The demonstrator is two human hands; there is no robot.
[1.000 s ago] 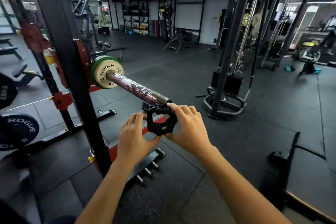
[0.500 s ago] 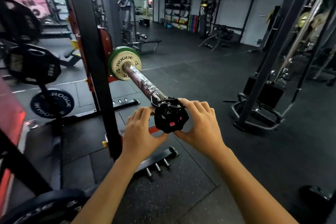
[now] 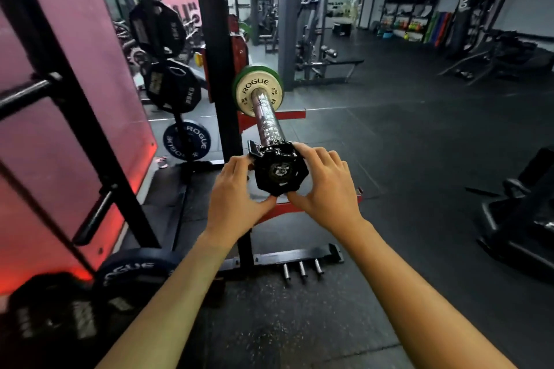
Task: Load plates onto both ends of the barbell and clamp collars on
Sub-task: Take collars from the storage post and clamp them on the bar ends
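Head view: the black collar (image 3: 280, 172) sits on the near tip of the barbell sleeve (image 3: 267, 121); the left hand (image 3: 236, 201) and right hand (image 3: 325, 189) grasp it from either side, fingers curled round its rim; a small cream plate (image 3: 260, 92) and a green plate (image 3: 241, 78) sit far up the sleeve beside the rack upright (image 3: 214, 48).

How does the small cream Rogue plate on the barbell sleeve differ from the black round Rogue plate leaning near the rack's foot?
The small cream Rogue plate is pale with dark lettering; the black round Rogue plate is dark with pale lettering. The cream one is loaded on the steel barbell sleeve, in front of a green plate; the black one stands low by the floor, on no bar. Both carry Rogue lettering and face the camera.
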